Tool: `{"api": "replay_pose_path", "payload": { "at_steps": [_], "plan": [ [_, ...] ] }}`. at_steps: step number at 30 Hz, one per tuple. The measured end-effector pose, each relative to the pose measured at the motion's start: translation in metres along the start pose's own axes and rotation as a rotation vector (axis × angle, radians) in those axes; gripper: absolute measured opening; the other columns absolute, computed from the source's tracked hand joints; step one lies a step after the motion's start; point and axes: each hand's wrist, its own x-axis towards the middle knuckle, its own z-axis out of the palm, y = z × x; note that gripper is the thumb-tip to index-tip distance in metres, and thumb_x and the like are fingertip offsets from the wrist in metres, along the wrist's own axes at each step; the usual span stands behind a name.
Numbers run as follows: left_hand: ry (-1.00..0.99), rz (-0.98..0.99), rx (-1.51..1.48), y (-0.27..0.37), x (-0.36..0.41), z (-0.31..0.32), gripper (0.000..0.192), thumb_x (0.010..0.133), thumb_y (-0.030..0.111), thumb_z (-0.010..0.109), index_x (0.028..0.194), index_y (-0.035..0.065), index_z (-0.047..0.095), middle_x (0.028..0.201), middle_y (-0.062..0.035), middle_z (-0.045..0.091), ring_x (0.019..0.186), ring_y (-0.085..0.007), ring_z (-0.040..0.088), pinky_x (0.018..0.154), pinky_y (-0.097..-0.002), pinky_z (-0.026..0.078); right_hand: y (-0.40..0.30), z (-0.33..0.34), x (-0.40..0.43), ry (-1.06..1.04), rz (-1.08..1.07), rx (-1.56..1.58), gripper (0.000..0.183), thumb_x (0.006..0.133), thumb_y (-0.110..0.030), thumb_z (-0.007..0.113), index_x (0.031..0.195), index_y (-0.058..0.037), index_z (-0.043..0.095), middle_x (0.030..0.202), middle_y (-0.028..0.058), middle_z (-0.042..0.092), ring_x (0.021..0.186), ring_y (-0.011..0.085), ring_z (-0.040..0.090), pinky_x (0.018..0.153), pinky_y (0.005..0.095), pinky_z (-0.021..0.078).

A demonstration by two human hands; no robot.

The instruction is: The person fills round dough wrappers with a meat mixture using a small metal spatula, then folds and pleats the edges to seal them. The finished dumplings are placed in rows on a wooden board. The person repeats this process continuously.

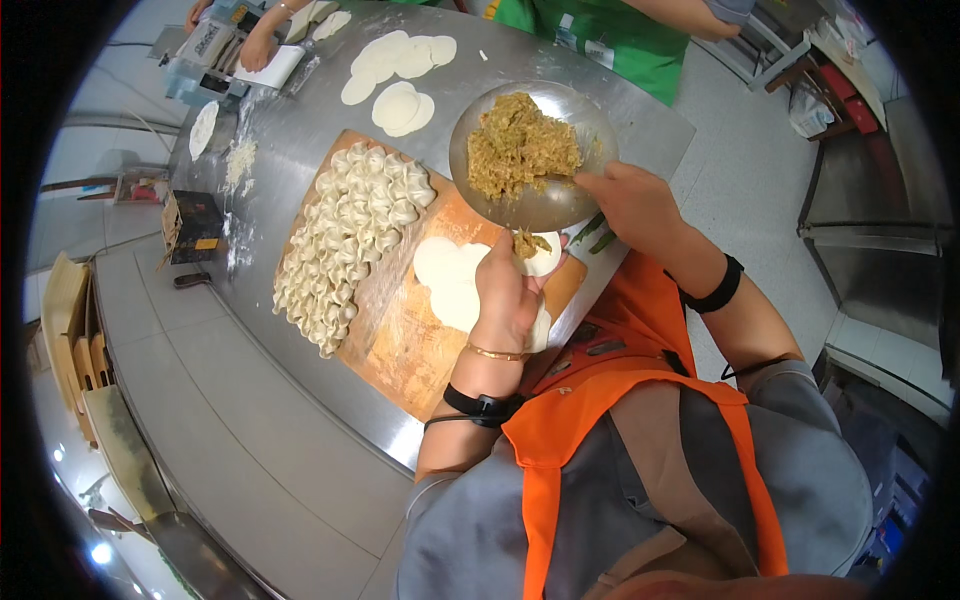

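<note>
In the cupped palm of my left hand (508,289) lies a round dough wrapper (546,259). A dab of minced filling (529,244) sits on that wrapper. My right hand (637,201) grips a thin utensil (557,178), mostly hidden by fingers and filling, at the near right side of a metal bowl (517,214). A large mound of brownish-green filling (521,142) fills much of the bowl. Below and left of the bowl, loose wrappers (454,289) overlap on a wooden board (390,352). Rows of pleated dumplings (352,225) cover the board's left part.
Across the steel table (300,112), more wrappers (401,60) lie in groups. A co-worker's hand (259,49) touches a dough sheet (271,69) at a dough-rolling machine (210,52). Another person in a green apron (600,45) stands opposite. A dark box (193,225) stands at the left edge.
</note>
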Motion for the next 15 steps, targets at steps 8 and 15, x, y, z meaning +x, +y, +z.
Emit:
{"api": "replay_pose_path", "payload": {
  "at_steps": [8,15],
  "plan": [
    [-0.008,0.005,0.043,0.005,-0.006,0.002,0.046,0.112,0.027,0.033,0.138,-0.0109,0.041,0.132,-0.029,0.059,0.111,-0.0426,0.068,0.093,-0.0522,0.062,-0.033,-0.009,-0.037,-0.169,0.019,0.377,0.032,0.096,-0.011,0.06,0.127,-0.0155,0.069,0.087,0.0119,0.061,0.081,0.0323,0.064,0.07,0.0414,0.0507],
    [-0.008,0.038,-0.004,0.014,-0.032,0.001,0.043,0.111,0.026,0.033,0.131,-0.0098,0.047,0.122,-0.0261,0.063,0.106,-0.0399,0.071,0.09,-0.0461,0.062,-0.065,-0.022,-0.065,-0.142,0.037,0.473,0.033,0.099,-0.01,0.057,0.129,-0.0147,0.068,0.085,0.011,0.063,0.079,0.0308,0.064,0.07,0.0405,0.0513]
  ]
}}
